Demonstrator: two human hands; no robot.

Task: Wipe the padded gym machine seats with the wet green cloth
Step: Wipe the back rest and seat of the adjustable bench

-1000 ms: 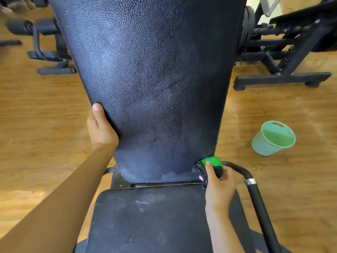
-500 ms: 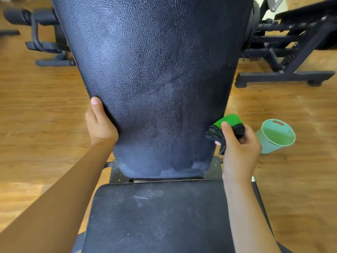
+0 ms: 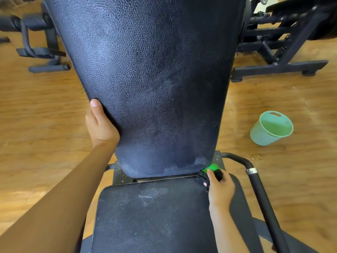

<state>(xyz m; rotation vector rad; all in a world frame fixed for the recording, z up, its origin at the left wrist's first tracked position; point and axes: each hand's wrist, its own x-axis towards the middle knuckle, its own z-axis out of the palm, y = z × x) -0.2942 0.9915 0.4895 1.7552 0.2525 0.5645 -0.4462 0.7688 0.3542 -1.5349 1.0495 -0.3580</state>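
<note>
Wooden floor (image 3: 45, 115) below; the left hand (image 3: 102, 125) clasps the backrest (image 3: 155, 79) at its 9 o'clock edge, likely steadying it, while the right hand (image 3: 221, 190) grips the green cloth (image 3: 212, 168) against its 5 o'clock corner.

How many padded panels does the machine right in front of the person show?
2. The upright back pad fills the upper centre; the flat seat pad lies below it, nearest the camera. Others may be hidden out of frame.

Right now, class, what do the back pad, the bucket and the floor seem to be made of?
Back pad: likely vinyl or faux leather, pebbled grain, dull sheen. Bucket: probably plastic, smooth matte mint green, moulded handle slot. Floor: wood or wood-look laminate, glossy plank grain.
</note>
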